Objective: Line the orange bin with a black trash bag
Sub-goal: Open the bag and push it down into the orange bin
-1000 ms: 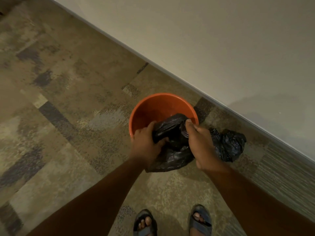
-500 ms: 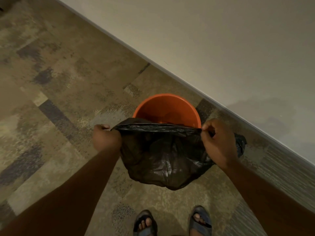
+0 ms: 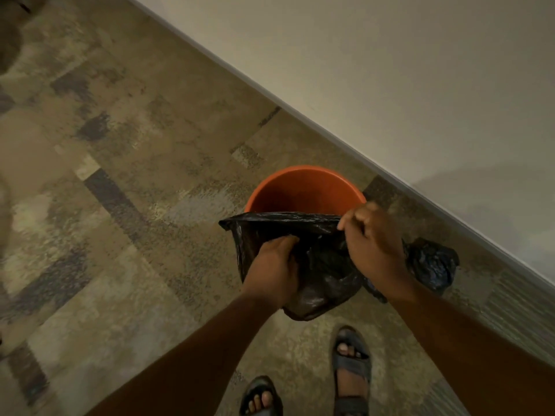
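The round orange bin (image 3: 303, 187) stands on the carpet close to the wall. Its near rim is hidden behind a black trash bag (image 3: 318, 265) that hangs in front of it, with the bag's top edge stretched level across the bin's mouth. My right hand (image 3: 372, 244) pinches the top edge of the bag at its right end. My left hand (image 3: 274, 267) grips the bag's near side lower down, with its fingers curled into the plastic. The top-left corner of the bag sticks out free.
A second crumpled black bag (image 3: 432, 264) lies on the floor to the right of the bin, by the wall's baseboard (image 3: 450, 217). My two sandalled feet (image 3: 351, 370) stand just behind the bin on patterned carpet (image 3: 120, 205).
My left hand has let go of the bag's top-left corner and moved right and down onto its near side. The bag, spread wide half a second ago, now hangs narrower.
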`<state>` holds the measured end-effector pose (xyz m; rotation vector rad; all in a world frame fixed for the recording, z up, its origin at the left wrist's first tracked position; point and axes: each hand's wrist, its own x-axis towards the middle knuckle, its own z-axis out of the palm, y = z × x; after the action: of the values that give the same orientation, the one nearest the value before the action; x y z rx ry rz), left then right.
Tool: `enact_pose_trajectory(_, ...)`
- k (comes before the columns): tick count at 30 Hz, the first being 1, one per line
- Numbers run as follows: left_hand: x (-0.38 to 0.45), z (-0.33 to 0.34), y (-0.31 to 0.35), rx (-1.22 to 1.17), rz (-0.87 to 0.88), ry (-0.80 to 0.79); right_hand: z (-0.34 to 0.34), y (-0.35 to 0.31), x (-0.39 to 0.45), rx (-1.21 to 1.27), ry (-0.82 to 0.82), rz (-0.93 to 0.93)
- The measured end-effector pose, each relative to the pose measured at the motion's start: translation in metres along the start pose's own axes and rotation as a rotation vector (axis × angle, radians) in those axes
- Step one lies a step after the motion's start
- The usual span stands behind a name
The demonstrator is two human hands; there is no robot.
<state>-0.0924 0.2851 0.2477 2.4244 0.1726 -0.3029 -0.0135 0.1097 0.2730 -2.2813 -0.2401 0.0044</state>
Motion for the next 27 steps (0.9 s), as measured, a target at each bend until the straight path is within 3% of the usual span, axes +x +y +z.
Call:
enact_pose_trajectory(2, 0.011, 0.003, -0.008, 0.109, -0.074, -0.053, -0.001, 0.004, -0.002, -0.003, -0.127, -0.152)
enact_pose_trajectory(5, 0.031, -0.001, -0.015, 0.264, -0.171, 0.137, -0.012, 0.019, -0.005, -0.23, -0.462, -0.222)
enact_pose_trajectory(9, 0.058, -0.025, 0.0, 0.163, -0.324, 0.363, -0.032, 0.044, 0.003, -0.545, -0.699, -0.14)
enact_pose_trajectory(12, 0.063, -0.029, 0.011, 0.235, -0.246, 0.307, -0.04, 0.053, 0.01, -0.679, -0.797, -0.046)
enact_pose_trajectory(15, 0.059, -0.014, 0.023, 0.346, -0.003, -0.036, -0.044, 0.052, 0.014, -0.677, -0.828, 0.008)
enact_pose_trajectory(17, 0.062, 0.0, 0.036, 0.4, -0.028, -0.274, -0.052, 0.053, 0.02, -0.659, -0.839, 0.018)
enact_pose_trajectory(18, 0.063, 0.006, 0.041, 0.428, -0.061, -0.311, -0.056, 0.054, 0.023, -0.653, -0.833, 0.008)
enact_pose_trajectory(21, 0.068, 0.016, 0.051, 0.463, -0.097, -0.249, -0.065, 0.06, 0.033, -0.579, -0.755, 0.011)
enact_pose_trajectory(24, 0.067, 0.02, 0.056, 0.246, -0.119, -0.111, -0.068, 0.072, 0.033, -0.518, -0.616, 0.002)
enact_pose_trajectory(27, 0.064, 0.011, 0.062, 0.116, -0.062, 0.169, -0.067, 0.084, 0.029, -0.546, -0.475, 0.069)
